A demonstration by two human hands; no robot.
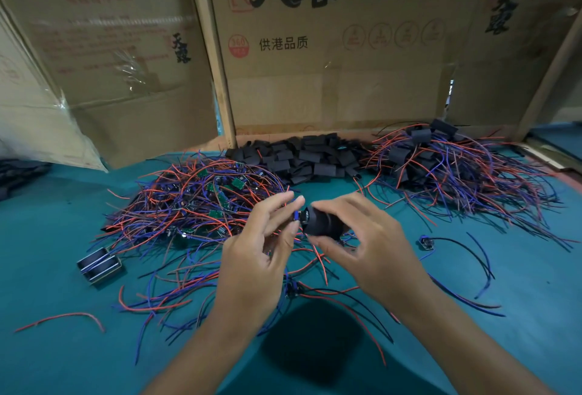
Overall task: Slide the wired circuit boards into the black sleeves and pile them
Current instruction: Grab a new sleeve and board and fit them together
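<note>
Both hands raised, wrists bent inward; my right hand [362,237] grips a black sleeve [322,221]; my left hand [261,243] pinches a circuit board [297,215] at its mouth.

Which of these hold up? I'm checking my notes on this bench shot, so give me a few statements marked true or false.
1. The right hand holds a black sleeve. True.
2. The left hand rests flat on the table. False: it is raised, its fingers pinching at the sleeve's open end.
3. The heap of empty black sleeves lies at the back, between the two wire heaps. True.
4. The finished pile of sleeved boards is on the left. False: it is back right; the bare wired boards are on the left.
5. The table cover is red. False: it is teal.
</note>
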